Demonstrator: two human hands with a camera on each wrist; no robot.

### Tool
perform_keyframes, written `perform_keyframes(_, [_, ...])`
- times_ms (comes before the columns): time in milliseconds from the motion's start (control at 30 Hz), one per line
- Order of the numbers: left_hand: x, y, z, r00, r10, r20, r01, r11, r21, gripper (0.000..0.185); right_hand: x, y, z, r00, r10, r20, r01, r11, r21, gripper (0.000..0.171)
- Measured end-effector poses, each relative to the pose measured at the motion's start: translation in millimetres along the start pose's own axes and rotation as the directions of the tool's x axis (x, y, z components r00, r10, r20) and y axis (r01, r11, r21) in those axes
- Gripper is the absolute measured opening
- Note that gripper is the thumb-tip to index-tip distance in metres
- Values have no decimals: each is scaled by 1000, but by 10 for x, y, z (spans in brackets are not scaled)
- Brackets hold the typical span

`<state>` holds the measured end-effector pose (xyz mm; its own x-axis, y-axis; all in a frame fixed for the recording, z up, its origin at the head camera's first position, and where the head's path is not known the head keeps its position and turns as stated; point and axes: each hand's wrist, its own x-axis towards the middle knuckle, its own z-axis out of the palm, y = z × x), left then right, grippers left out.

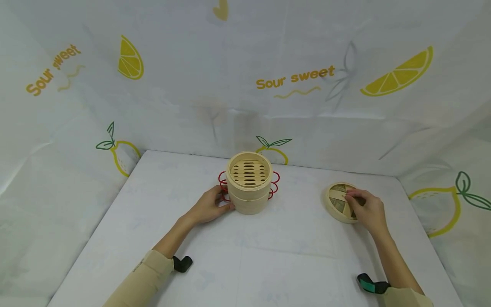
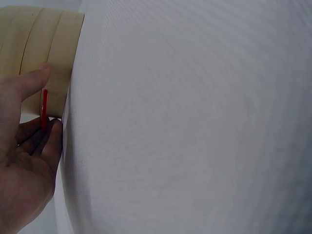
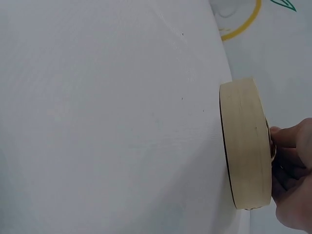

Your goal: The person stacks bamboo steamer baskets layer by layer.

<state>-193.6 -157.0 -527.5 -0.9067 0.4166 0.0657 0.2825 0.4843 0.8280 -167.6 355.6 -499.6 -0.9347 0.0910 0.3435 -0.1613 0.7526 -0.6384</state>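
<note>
The left hand (image 1: 209, 207) rests against the near-left side of the round two-tier pale bamboo steamer basket (image 1: 249, 183). Its fingers are loosely curled at the lower tier, and the left wrist view shows the fingertips (image 2: 36, 75) on the bamboo wall with the red wire stand (image 2: 44, 106) just under them. The hand appears to steady the basket rather than lift it, since the basket stands upright on the white table (image 1: 245, 256) with its slatted floor showing and no cover on it.

The right hand (image 1: 366, 209) is well apart from the basket, to its right. It lies on top of the round woven bamboo lid (image 1: 339, 200), which sits flat on the table. The fingers are bent down onto the crossing handle strip at the lid's centre. Whether they actually pinch that strip is hard to tell, as the right wrist view shows only the lid's rim (image 3: 246, 146) edge-on with the fingertips behind it.

A lemon-printed white cloth backdrop (image 1: 295, 81) stands beyond both hands.
</note>
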Motion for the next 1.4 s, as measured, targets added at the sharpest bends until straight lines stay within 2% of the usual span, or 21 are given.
perform_keyframes(500, [-6,23,-3,1000,-19,-7,19,1000,12,66,-8,-95,25,999,19,-36,-21,998,-66,16])
perform_keyframes(933, [-15,22,9,1000,-16,-7,16,1000,6,67,-20,-231,-18,998,-39,-59,42,998,52,14])
perform_keyframes(1400, [-12,34,11,1000,-8,-14,8,1000,16,65,-4,-642,-72,985,-120,-123,136,982,133,6])
